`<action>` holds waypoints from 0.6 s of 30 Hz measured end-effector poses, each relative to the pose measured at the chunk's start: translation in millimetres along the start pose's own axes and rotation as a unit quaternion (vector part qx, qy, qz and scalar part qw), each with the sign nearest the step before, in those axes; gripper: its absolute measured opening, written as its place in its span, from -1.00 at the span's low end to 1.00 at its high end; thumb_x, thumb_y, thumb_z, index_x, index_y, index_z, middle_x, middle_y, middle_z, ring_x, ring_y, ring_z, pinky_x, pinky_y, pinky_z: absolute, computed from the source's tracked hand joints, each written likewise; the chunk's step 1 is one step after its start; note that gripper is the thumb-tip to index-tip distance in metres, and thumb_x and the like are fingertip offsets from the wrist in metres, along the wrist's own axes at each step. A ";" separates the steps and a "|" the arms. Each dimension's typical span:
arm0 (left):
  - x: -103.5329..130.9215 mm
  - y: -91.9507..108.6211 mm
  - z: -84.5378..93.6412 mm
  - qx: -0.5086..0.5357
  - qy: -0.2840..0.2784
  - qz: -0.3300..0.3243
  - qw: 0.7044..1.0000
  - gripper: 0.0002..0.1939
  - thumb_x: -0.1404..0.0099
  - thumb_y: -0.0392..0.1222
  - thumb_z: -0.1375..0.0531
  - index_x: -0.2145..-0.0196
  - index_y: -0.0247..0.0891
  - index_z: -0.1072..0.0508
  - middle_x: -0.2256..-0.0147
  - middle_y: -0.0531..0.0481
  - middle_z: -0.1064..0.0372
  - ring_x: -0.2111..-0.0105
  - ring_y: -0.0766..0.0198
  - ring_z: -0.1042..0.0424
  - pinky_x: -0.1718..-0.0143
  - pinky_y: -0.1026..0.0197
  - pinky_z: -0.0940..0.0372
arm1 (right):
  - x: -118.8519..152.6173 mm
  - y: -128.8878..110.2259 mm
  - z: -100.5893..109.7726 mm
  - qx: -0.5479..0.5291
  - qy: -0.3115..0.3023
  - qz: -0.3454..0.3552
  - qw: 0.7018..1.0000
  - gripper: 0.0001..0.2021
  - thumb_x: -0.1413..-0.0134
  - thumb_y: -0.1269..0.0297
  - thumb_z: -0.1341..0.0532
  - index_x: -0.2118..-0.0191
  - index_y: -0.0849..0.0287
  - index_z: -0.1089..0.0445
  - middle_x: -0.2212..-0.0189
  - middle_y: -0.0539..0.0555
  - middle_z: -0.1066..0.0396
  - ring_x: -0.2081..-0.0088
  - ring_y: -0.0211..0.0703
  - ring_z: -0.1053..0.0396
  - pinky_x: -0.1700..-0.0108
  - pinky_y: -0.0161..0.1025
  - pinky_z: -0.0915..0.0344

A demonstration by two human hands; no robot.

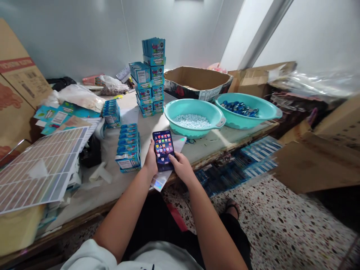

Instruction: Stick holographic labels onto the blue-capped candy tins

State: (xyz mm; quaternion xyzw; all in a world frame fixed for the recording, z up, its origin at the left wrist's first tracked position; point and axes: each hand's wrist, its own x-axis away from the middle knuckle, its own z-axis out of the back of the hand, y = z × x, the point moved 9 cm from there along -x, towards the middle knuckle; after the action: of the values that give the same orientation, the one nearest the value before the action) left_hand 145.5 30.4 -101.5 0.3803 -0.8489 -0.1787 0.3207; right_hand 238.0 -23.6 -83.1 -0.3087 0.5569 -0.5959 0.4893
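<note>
A smartphone (163,148) with a lit screen of app icons is held upright above the table's front edge. My left hand (151,161) is closed round its left side. My right hand (181,165) grips the lower right side, its thumb over the screen. Under the phone lies a shiny holographic sheet (161,180). To the left of my left hand stands a blue display box of candy packs (128,148). Just behind the phone sits a turquoise basin (194,129) with small pale pieces in it.
A second turquoise basin (253,122) holds blue and silver round pieces. Blue candy boxes (152,92) are stacked at the back, beside an open carton (197,77). Label sheets (47,165) cover the table's left. Cardboard boxes (317,157) stand at the right.
</note>
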 end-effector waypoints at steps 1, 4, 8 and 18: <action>0.5 0.7 1.1 -0.008 0.008 -0.005 1.000 -0.38 -0.39 0.30 -0.04 0.15 -0.32 -0.58 0.30 -0.21 -0.61 0.19 -0.03 -0.62 0.01 -0.08 -0.47 | 0.7 -1.8 0.8 0.014 0.011 0.001 1.000 -0.67 -0.06 0.03 -0.27 0.20 0.19 -0.54 0.23 0.17 -0.56 0.12 0.14 -0.45 0.01 0.03 -0.37; 2.3 4.5 3.0 -0.032 0.022 -0.024 0.999 -0.38 -0.41 0.30 -0.01 0.17 -0.31 -0.58 0.32 -0.19 -0.60 0.22 -0.01 -0.62 0.00 -0.09 -0.47 | 3.8 -11.8 -0.9 0.053 0.016 0.020 0.998 -0.63 0.08 0.07 -0.39 0.17 0.19 -0.55 0.24 0.17 -0.56 0.15 0.14 -0.44 0.05 -0.02 -0.36; 3.2 6.6 1.3 -0.039 0.008 -0.036 0.999 -0.37 -0.42 0.30 0.02 0.18 -0.31 -0.58 0.30 -0.20 -0.61 0.22 -0.01 -0.62 0.00 -0.10 -0.47 | 6.7 -21.2 -3.0 0.091 0.003 0.044 0.995 -0.60 0.01 0.04 -0.36 0.10 0.20 -0.55 0.19 0.18 -0.56 0.14 0.12 -0.45 0.05 -0.06 -0.36; 5.2 3.6 -1.6 -0.016 0.004 -0.020 1.000 -0.38 -0.40 0.30 -0.01 0.19 -0.32 -0.58 0.31 -0.19 -0.61 0.21 0.01 -0.62 0.01 -0.04 -0.47 | 2.7 -10.2 -1.4 0.081 0.006 0.037 0.996 -0.54 -0.28 -0.11 -0.07 0.19 0.17 -0.53 0.26 0.13 -0.53 0.17 0.05 -0.44 0.07 -0.14 -0.32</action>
State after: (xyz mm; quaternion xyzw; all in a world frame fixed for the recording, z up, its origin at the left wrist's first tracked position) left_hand 142.1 28.6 -96.3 0.3928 -0.8370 -0.1969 0.3261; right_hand 233.5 -26.6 -74.1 -0.2442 0.5208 -0.6222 0.5310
